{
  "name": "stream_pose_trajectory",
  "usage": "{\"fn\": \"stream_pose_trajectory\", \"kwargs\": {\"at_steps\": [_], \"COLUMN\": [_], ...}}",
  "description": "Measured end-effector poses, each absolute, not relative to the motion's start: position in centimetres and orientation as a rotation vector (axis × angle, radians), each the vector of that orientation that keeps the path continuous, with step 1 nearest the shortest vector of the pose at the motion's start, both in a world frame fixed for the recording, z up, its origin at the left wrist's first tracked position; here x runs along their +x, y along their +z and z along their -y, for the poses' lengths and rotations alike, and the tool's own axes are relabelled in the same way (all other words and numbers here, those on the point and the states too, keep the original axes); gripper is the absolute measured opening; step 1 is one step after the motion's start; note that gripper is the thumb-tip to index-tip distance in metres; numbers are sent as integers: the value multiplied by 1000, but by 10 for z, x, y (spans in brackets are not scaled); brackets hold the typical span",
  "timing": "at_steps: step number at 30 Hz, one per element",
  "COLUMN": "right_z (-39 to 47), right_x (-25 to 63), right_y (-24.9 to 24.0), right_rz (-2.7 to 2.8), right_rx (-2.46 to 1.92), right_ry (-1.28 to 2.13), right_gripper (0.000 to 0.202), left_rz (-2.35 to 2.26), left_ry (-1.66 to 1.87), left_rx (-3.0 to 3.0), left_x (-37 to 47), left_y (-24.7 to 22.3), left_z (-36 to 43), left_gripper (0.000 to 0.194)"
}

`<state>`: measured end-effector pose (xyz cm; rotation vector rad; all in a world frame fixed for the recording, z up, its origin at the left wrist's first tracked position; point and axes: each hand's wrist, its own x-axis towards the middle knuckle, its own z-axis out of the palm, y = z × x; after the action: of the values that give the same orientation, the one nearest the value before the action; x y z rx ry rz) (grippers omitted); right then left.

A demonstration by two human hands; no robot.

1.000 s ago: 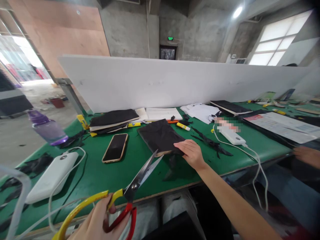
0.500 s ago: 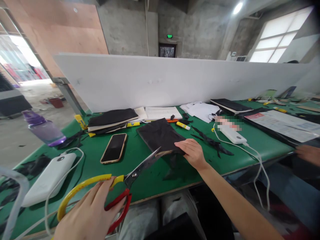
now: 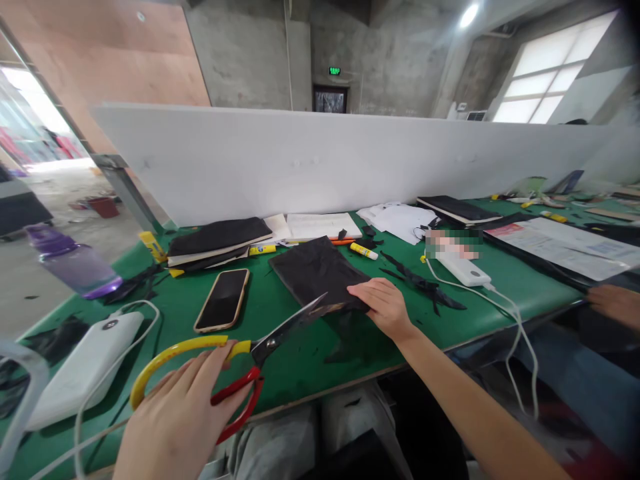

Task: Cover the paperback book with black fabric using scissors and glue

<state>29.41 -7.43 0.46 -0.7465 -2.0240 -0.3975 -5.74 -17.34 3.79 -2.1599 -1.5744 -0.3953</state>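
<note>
A pair of scissors (image 3: 273,343) with one yellow and one red handle is held in my left hand (image 3: 177,410), fingers through the loops. Its blades point right, and their tips lie at the near edge of a black-covered booklet (image 3: 320,270). My right hand (image 3: 381,303) pinches the near right corner of that booklet on the green table (image 3: 300,383). A thin dark scrap hangs below the booklet's near edge. Black scraps (image 3: 425,287) lie right of the booklet, and a yellow glue stick (image 3: 364,251) lies behind it.
A phone (image 3: 223,300), a white power bank (image 3: 87,367) with a cable and a purple bottle (image 3: 75,263) are at left. Black booklets (image 3: 220,237) lie behind the phone. Another power bank (image 3: 463,267) and a person's hand (image 3: 615,305) are at right. A white partition (image 3: 260,167) stands behind.
My left hand and the scissors have moved slightly right and up, and the blades look more closed at the booklet's edge. My right hand keeps its hold. The view has shifted a little.
</note>
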Motion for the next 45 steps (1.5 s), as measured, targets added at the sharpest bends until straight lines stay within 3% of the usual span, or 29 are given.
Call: {"fn": "stream_pose_trajectory", "kwargs": {"at_steps": [45], "right_z": [76], "right_x": [297], "right_y": [7], "right_rz": [2040], "right_rx": [-734], "right_ry": [-416], "right_gripper": [30], "left_rz": [1666], "left_ry": [-297], "left_rx": [-2193], "left_x": [-56], "left_y": [58], "left_z": [171], "left_gripper": [47]}}
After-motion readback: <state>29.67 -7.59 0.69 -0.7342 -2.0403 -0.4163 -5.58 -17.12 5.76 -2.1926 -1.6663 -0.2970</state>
